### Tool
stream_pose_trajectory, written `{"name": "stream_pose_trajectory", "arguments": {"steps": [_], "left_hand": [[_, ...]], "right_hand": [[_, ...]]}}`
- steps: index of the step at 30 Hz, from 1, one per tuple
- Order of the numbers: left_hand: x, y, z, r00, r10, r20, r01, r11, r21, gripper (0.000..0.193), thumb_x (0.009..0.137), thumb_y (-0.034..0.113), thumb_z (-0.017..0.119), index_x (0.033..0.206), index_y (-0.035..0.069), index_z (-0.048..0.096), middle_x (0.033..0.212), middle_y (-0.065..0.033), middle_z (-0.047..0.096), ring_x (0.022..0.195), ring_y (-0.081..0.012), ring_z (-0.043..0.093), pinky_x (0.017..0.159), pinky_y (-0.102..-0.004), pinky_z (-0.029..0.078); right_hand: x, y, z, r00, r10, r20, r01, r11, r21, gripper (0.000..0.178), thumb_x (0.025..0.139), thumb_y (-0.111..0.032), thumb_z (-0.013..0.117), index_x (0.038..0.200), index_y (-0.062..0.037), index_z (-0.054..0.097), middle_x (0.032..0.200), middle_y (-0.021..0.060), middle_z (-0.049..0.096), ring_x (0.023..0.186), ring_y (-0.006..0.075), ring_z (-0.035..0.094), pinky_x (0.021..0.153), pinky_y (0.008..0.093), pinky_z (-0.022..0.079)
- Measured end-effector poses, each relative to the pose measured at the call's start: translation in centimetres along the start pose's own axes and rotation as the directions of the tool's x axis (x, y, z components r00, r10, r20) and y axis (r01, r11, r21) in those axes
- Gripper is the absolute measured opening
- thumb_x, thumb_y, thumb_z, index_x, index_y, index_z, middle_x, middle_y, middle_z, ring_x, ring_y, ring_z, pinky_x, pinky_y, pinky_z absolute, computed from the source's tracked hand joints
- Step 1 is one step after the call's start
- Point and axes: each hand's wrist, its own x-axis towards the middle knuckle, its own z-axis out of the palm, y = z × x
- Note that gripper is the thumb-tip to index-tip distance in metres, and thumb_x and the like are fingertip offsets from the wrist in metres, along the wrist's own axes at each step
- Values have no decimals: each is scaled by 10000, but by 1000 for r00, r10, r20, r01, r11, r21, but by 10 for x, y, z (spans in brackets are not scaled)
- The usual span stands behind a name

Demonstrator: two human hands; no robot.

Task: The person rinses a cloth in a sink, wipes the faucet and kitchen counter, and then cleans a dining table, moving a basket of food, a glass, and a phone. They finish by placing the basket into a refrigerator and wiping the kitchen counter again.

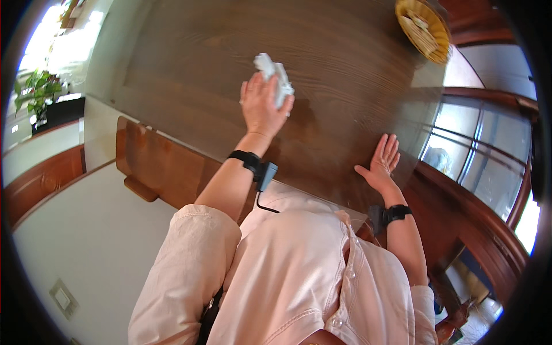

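My left hand [264,108] lies over a crumpled white tissue [283,86] and presses it against the brown wood-grain tabletop [190,75]. The tissue sticks out past the fingertips and along the thumb side; the part beneath the palm is hidden. Nearer the table's right edge, my right hand [380,168] rests palm down, fingers stretched out, with nothing in it. Both wrists carry black straps with small devices. A darker patch shows on the tabletop between the two hands.
A yellow woven basket [444,47] with pale, thin items stands at the far right corner. Along the near left edge is a wooden chair [164,167]. A green potted plant [41,92] sits far left. Wood-framed glass panes [477,144] stand at the right.
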Motion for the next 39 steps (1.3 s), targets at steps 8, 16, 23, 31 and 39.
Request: {"name": "stream_pose_trajectory", "arguments": {"steps": [8, 16, 23, 31, 39], "left_hand": [[-8, 153, 61, 944, 296, 143, -237, 914, -330, 566, 762, 369, 721, 1256, 126, 592, 1334, -134, 536, 1310, -304, 438, 1138, -498, 244], [-2, 207, 76, 825, 500, 264, -427, 857, -288, 579, 742, 422, 742, 1248, 173, 612, 1361, -68, 521, 1350, -268, 389, 1168, -490, 196], [-45, 219, 78, 888, 427, 167, -401, 900, -169, 292, 763, 194, 760, 1044, 165, 688, 1152, -25, 607, 1099, -267, 524, 972, -460, 353], [-92, 240, 44, 895, -146, 421, 415, 618, -668, 253, 842, 197, 726, 1066, 99, 658, 1015, -46, 660, 973, -230, 603, 838, -395, 477], [-129, 278, 10, 598, -89, 797, 611, -593, -524, 432, 934, 292, 635, 1261, 33, 523, 1168, -129, 625, 1012, -233, 635, 861, -381, 548]], "right_hand": [[0, -5, 0, 991, -111, -80, 115, 992, 48, 1280, 673, -402, 817, 1517, 2, -57, 1579, 251, -118, 1461, 397, -159, 1147, 541, -77], [-10, 60, -2, 872, -371, -320, 489, 681, 544, 919, 756, -243, 763, 1515, -93, 267, 1587, 169, 187, 1484, 312, 117, 1184, 419, 95], [-79, 125, 14, 969, -128, -210, 241, 319, 917, 458, 892, 29, 570, 1345, 8, 507, 1237, 149, 640, 1177, 215, 587, 1000, 307, 454], [-108, 159, 4, 967, -231, -106, 148, 173, 974, 507, 926, 40, 551, 1415, -27, 437, 1295, 139, 596, 1197, 215, 568, 1023, 324, 448], [-93, 72, -22, 888, -406, 217, -406, -471, 783, 682, 937, -433, 609, 1479, -118, 343, 1443, 66, 445, 1311, 223, 428, 1088, 391, 364]]}}
